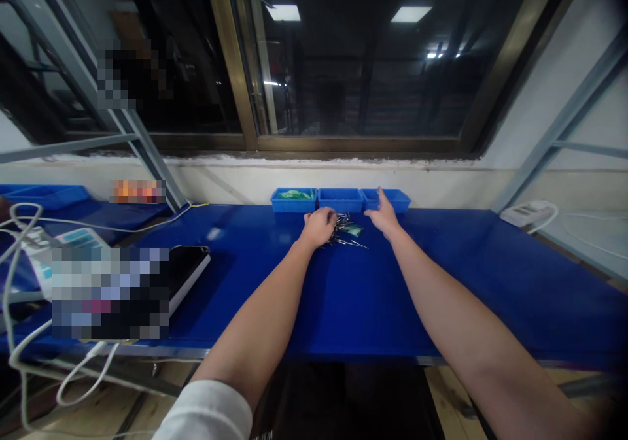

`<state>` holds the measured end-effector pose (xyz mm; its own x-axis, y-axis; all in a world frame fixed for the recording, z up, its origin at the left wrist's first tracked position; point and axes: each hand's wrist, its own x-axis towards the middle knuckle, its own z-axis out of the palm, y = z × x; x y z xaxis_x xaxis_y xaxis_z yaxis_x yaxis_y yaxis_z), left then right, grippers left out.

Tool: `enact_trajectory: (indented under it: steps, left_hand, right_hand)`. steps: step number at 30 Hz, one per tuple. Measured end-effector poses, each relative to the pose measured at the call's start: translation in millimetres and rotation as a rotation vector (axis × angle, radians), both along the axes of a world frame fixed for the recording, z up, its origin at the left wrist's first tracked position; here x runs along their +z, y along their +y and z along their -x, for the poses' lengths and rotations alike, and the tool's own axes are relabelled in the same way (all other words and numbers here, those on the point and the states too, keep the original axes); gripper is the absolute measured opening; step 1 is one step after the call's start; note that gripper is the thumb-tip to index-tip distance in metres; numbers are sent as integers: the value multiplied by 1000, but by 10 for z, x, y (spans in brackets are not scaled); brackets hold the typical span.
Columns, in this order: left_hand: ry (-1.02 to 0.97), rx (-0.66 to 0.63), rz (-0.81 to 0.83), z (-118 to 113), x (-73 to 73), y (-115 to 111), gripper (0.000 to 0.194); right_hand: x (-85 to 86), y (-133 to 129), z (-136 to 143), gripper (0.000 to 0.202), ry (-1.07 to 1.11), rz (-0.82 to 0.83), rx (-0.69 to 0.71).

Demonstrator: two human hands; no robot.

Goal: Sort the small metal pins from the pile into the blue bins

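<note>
My left hand (318,227) lies at the left side of a loose pile of thin metal pieces (341,231) on the blue table. Its fingers are curled in against the pieces; the fingertips are partly hidden. A small green packet (352,230) lies among them on the right. My right hand (383,218) is open at the front of the right blue bin (400,201), thumb and a finger spread apart, with nothing seen in it. Beside that bin stand the middle blue bin (341,199) and the left blue bin (277,201), which holds green packets (294,194).
The blue table (373,303) runs up to the wall under a window. At left are a tablet-like device (189,270), white cables (22,316) and another blue tray (59,196). A white power strip (527,212) lies at the right near a metal post (564,119).
</note>
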<state>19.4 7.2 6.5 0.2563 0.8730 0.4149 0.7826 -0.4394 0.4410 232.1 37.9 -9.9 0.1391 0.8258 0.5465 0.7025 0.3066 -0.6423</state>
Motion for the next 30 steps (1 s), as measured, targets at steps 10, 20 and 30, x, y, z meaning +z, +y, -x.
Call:
enact_trajectory:
  steps: [10, 20, 30]
  left_hand:
    - [99, 22, 20, 18, -26, 14, 28]
    - [184, -32, 48, 22, -40, 10, 33]
    - [153, -49, 14, 24, -56, 16, 29]
  right_hand:
    - [44, -152, 201, 27, -185, 70, 71]
    - [-24, -169, 345, 19, -400, 117, 187]
    - [34, -236, 316, 12, -282, 213, 211]
